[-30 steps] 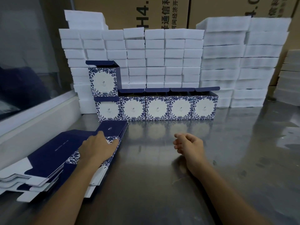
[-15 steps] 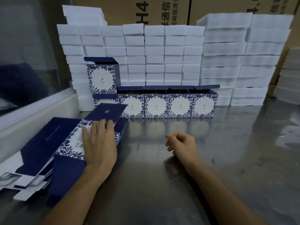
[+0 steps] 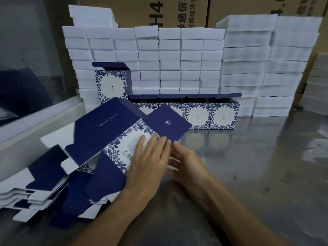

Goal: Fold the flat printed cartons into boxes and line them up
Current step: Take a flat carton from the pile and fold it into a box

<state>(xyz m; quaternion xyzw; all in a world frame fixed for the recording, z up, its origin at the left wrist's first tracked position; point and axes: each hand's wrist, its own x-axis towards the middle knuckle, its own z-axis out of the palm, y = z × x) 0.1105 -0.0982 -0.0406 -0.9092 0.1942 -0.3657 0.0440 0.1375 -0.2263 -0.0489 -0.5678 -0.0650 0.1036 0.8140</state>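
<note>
From the head camera, a flat carton (image 3: 113, 132) is tilted up above the stack of flat cartons (image 3: 40, 189) at the left of the steel table (image 3: 248, 174). The left hand (image 3: 149, 164) lies on its printed panel with fingers straight, the right hand (image 3: 188, 160) just beside, fingers relaxed at the carton's near edge. Folded boxes (image 3: 211, 116) stand in a row behind, against white foam blocks (image 3: 177, 59).

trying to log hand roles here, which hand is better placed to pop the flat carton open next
Right. The left hand lies flat on the flat carton, steadying it; the right hand sits at its near edge, fingers free to lift.
</note>
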